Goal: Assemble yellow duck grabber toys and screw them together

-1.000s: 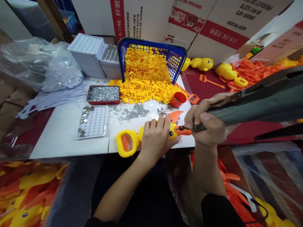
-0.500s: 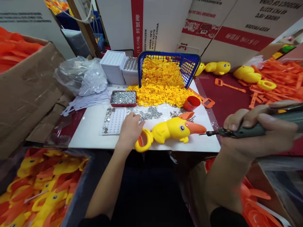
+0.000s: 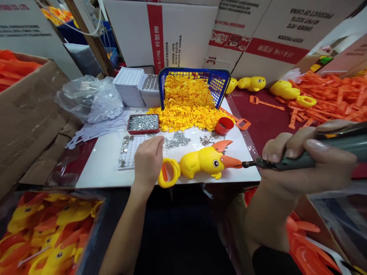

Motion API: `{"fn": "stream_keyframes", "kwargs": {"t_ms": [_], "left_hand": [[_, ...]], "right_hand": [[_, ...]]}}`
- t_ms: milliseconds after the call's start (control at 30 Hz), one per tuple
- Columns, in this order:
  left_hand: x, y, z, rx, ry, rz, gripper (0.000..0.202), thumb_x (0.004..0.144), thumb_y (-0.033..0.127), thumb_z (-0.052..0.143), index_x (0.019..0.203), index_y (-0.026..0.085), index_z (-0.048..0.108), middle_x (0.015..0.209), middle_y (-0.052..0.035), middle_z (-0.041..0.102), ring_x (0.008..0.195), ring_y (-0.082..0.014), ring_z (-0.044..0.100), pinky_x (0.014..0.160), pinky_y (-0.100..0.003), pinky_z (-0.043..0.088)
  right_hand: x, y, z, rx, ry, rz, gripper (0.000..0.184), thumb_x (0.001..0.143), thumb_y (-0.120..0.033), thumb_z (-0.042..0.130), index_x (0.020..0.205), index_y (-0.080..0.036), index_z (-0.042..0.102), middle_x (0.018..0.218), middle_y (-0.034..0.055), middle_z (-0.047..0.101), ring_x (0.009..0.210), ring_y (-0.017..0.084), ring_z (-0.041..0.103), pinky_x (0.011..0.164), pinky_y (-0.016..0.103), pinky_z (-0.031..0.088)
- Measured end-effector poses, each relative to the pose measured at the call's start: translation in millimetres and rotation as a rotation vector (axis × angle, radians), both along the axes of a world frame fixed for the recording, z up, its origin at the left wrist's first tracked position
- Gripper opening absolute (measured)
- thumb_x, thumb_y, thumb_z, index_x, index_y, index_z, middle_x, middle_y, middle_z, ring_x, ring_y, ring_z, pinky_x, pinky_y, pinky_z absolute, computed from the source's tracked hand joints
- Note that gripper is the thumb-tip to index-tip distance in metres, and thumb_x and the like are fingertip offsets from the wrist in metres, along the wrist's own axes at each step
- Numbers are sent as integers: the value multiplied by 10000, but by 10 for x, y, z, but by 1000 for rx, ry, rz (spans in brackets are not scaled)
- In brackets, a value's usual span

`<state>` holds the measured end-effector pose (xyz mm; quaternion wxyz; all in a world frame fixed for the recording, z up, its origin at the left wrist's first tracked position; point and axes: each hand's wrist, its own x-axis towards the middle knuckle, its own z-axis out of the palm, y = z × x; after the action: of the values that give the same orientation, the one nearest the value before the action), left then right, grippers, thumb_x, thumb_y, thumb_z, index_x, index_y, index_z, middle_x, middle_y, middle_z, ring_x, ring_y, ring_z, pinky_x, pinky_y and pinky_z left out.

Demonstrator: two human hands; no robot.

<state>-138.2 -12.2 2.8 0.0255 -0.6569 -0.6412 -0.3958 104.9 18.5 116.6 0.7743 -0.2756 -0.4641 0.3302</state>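
Note:
My right hand (image 3: 301, 177) is wrapped round a dark green electric screwdriver (image 3: 335, 149), its bit pointing left. The bit overlaps the orange beak of a yellow duck toy (image 3: 195, 162) in view; whether they touch I cannot tell. The duck lies on its side on the white work board (image 3: 97, 168), its ring handle towards my left hand. My left hand (image 3: 147, 162) is closed, thumb and fingers pressed together, beside a white tray (image 3: 130, 151) of button cells. What its fingertips hold, if anything, is hidden.
Behind are a red tin of screws (image 3: 143, 123), loose screws, a red cup (image 3: 224, 125) and a blue basket (image 3: 226, 89) spilling yellow parts. Boxes of duck toys (image 3: 57, 233) and orange parts (image 3: 309, 244) flank me below; more orange parts (image 3: 338, 95) lie right.
The view has shifted slightly. My left hand has lifted and its fingers have drawn together near the tray. The screwdriver bit has come closer to the duck's beak.

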Motion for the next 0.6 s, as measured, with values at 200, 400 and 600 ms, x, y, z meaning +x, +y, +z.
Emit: {"fn": "stream_keyframes", "kwargs": {"t_ms": [200, 400, 600], "left_hand": [[805, -417, 125, 158, -345, -396, 66, 962, 161, 638, 980, 158, 702, 915, -58, 800, 836, -167, 753, 800, -278, 587], [1165, -444, 128, 230, -204, -434, 119, 987, 143, 577, 904, 151, 662, 814, -59, 771, 739, -188, 689, 715, -328, 535], [1173, -421, 157, 310, -55, -446, 59, 970, 148, 611, 934, 135, 655, 819, -64, 776, 740, -206, 667, 711, -348, 501]], "right_hand": [[-67, -214, 41, -3, 23, 113, 294, 523, -104, 502, 767, -209, 627, 408, -101, 498, 231, 90, 353, 240, 218, 290], [-64, -343, 74, 85, -66, 197, 243, 649, -70, 527, 839, -214, 576, 458, -94, 513, 279, 86, 423, 284, 197, 367], [30, -355, 13, 58, -73, 205, 204, 746, -125, 560, 917, -236, 564, 483, -97, 471, 304, 89, 426, 319, 206, 408]]}}
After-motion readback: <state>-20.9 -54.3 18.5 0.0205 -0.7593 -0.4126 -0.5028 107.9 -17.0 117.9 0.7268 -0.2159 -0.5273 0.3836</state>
